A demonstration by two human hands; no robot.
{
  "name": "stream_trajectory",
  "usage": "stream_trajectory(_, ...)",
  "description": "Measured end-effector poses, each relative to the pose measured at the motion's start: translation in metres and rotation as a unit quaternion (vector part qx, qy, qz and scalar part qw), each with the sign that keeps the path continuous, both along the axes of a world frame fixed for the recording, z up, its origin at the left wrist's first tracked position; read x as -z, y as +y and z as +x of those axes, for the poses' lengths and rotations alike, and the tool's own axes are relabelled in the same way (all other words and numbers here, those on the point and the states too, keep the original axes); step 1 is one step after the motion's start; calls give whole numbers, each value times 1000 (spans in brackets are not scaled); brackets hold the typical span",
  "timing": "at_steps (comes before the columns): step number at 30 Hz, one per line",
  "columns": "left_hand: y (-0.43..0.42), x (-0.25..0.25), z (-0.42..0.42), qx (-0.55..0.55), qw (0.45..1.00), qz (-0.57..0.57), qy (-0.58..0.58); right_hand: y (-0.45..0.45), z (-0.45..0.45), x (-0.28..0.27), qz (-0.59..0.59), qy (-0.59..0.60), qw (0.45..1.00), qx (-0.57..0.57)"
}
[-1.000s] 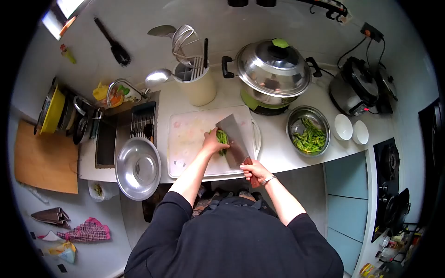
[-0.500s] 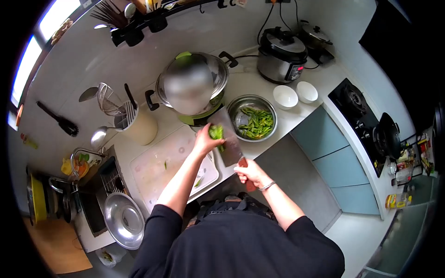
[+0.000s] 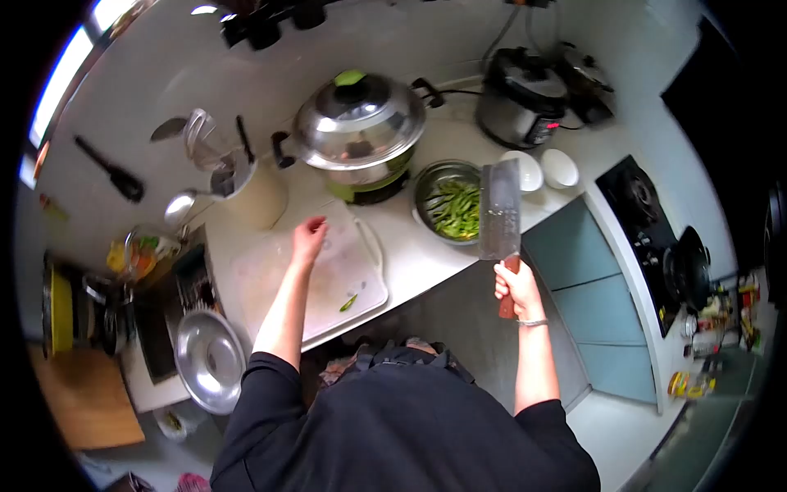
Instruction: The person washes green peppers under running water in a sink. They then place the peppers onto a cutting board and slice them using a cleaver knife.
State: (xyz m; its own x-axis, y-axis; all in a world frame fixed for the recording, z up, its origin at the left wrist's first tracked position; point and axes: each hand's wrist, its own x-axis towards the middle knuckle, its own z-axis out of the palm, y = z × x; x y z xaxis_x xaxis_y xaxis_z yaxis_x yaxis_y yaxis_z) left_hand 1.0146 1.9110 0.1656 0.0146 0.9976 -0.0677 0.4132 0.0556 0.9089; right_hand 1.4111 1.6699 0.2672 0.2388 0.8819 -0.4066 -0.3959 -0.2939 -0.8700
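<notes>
My right hand point(image 3: 518, 289) is wrapped round the wooden handle of a cleaver point(image 3: 499, 211). The broad blade points away from me and overlaps the right rim of a metal bowl point(image 3: 420, 215). Cut green peppers point(image 3: 456, 215) lie in that bowl. Over the back part of a white cutting board point(image 3: 328, 275) is my left hand point(image 3: 309, 239), its fingers drawn together; what they hold, if anything, is too small to make out. One green pepper piece point(image 3: 348, 302) rests near the board's front edge.
A lidded steel pot point(image 3: 358, 123) stands behind the board, with a rice cooker point(image 3: 521, 98) and two white bowls point(image 3: 560, 168) to the right. An empty metal basin point(image 3: 210, 361) sits by the sink point(image 3: 157, 348). A utensil holder point(image 3: 261, 199) is at left.
The cleaver has swung up and right, away from my left hand. My left hand has let go of its green pepper pieces and moved left over the board. The camera view has shifted.
</notes>
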Motion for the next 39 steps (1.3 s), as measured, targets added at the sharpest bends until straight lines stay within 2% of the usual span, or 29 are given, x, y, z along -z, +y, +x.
stream_trajectory(1,-8,10,-35,-55,998,-10,39,-3,-3,3,-4,31,999,-24)
stream_trajectory(4,-42,32,-111,-121,987,-13,107,-10,-27,25,-7,111,989,-93)
stream_trajectory(5,-50,37,-119,-103,977,-32,184,-12,-40,35,-17,124,985,-119)
stream_trajectory(6,-53,38,-119,-79,962,-51,255,-14,-56,42,-37,130,981,-139)
stream_trajectory(10,-63,21,-84,-41,965,-66,250,-22,-108,67,-97,183,959,-195)
stream_trajectory(12,-63,27,-72,-44,943,49,326,-29,-127,78,-113,169,954,-219)
stream_trajectory(15,-73,25,-59,37,966,4,256,-45,-145,87,-136,147,952,-231)
stream_trajectory(19,-131,15,-20,173,964,23,201,-60,-162,92,-142,177,951,-207)
stream_trajectory(24,-157,19,-3,225,931,122,260,-66,-183,81,-133,143,964,-180)
stream_trajectory(26,-152,19,-5,256,912,80,310,-70,-187,79,-130,139,968,-165)
stream_trajectory(28,-150,14,-10,261,911,81,309,-68,-191,71,-125,131,970,-160)
stream_trajectory(31,-143,10,-30,234,926,52,291,-57,-193,59,-122,78,977,-159)
stream_trajectory(34,-127,9,-68,116,981,18,157,-30,-196,48,-95,-160,961,-207)
stream_trajectory(35,-119,7,-79,81,988,19,130,-20,-199,50,-91,-160,960,-210)
stream_trajectory(36,-112,-10,-86,64,992,25,104,-9,-203,54,-6,-298,932,-209)
stream_trajectory(37,-104,-36,-86,49,995,33,77,2,-207,56,79,-427,879,-199)
stream_trajectory(39,-89,-78,-72,13,993,104,47,26,-216,46,53,-503,828,-241)
